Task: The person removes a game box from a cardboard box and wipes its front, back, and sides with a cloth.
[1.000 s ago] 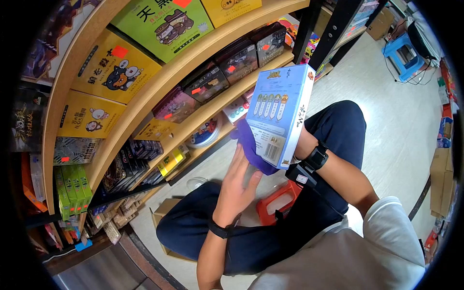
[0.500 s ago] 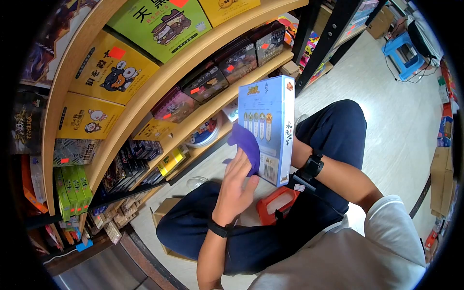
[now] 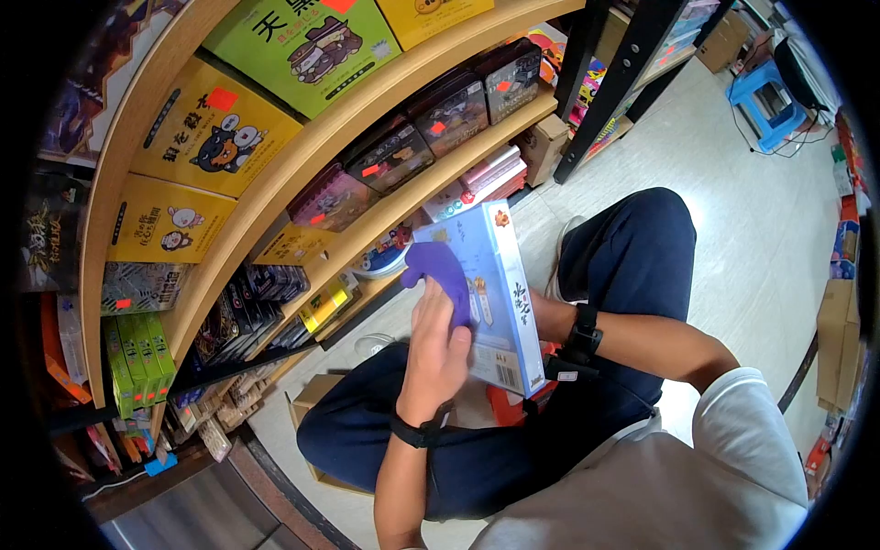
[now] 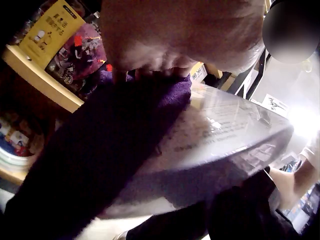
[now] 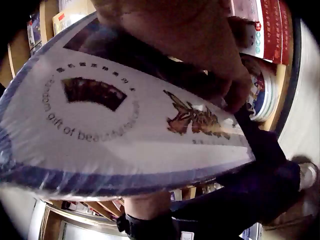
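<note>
While my left hand [image 3: 438, 353] presses the purple cloth [image 3: 440, 275] flat, I wipe the box.
My right hand [image 5: 190, 45] grips the blue game box [image 3: 490, 307] from behind, mid-frame; shrink-wrapped, it's likely light, stiff and slippery, best held by its edges.

From the head view we cannot see the right hand [image 3: 541, 316]: the blue box [image 3: 486, 307] covers all of it past the wrist. The purple cloth [image 3: 440, 275] hides the box's middle print, and the left hand [image 3: 435, 353] covers its lower part. In the left wrist view the cloth [image 4: 100, 155] fills the frame, blurred. In the right wrist view the box [image 5: 125, 135] runs off the left edge.
</note>
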{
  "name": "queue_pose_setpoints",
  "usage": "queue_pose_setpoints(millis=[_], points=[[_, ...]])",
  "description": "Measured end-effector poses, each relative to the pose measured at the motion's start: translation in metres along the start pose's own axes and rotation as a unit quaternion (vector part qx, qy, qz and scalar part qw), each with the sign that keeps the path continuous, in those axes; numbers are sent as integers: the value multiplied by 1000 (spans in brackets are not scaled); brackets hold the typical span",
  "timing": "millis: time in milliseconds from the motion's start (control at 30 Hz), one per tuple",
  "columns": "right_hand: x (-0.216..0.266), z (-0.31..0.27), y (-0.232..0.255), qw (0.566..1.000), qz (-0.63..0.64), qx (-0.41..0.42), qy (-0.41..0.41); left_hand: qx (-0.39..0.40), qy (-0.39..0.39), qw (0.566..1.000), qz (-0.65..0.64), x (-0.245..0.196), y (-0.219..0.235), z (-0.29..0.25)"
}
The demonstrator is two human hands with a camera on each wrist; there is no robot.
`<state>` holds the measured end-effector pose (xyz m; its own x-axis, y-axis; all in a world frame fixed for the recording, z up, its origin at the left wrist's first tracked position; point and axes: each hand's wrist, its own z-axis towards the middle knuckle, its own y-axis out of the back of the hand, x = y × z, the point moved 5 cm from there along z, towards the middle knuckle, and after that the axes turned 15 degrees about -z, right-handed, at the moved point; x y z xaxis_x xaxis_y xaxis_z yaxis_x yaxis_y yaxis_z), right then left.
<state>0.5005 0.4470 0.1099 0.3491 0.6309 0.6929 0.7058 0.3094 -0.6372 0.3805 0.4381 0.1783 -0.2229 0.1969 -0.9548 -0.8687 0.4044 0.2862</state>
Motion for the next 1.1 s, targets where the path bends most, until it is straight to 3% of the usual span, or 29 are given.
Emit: queue_pose_setpoints(millis=[100,133,233,367,600,700,733,867,1100], points=[[-9,-6,-6,999,9,42,13,-23,-3,1000,18,-6,8,5],[-15,-3,-6,997,-54,47,26,-45,-14,999,17,-6,9,5],[-21,-2,-15,998,-10,59,16,-81,-14,996,30,1,16,2],[-33,-3,-13,997,-22,46,-49,-96,32,995,1,-1,22,2],[-20,-2,-11,1000,-9,-3,-26,-73,4,997,-11,-4,15,8],[-20,9,0,999,46,-2,-20,-39,34,998,-40,-6,11,7],[-16,8,2,997,43,-62,-12,-36,40,998,-37,-2,10,4],[10,5,8,991,72,-112,28,2,51,998,-20,9,0,-5],[18,18,30,980,118,-148,64,30,70,997,-31,-5,-4,-2]])
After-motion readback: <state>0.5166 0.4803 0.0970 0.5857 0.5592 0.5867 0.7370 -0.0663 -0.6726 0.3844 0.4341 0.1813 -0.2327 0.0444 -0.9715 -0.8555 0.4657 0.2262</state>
